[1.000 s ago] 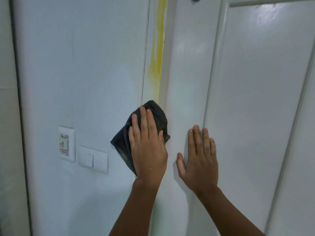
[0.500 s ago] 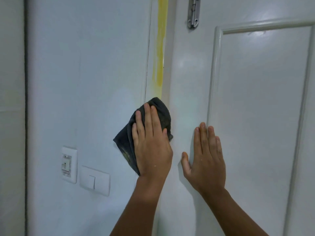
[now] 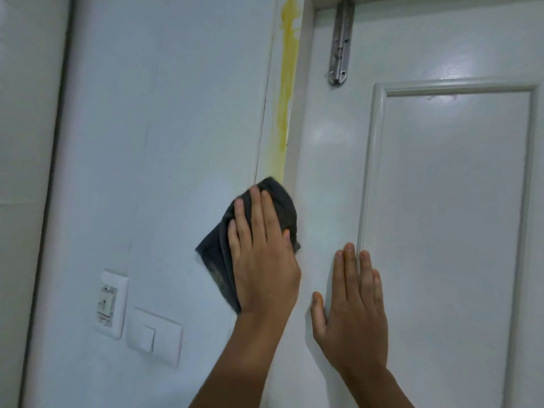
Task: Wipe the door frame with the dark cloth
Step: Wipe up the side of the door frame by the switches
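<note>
On glossy frame (image 3: 266, 119) — left hand (image 3: 262, 260) flattens crumpled cloth (image 3: 219, 257).

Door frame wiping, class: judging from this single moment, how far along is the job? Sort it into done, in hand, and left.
Done: the door frame shows no yellow beside the dark cloth.
In hand: the left hand presses the cloth flat at the streak's lower end; the right hand rests open on the door.
Left: the yellow streak above, up to the top.
</note>
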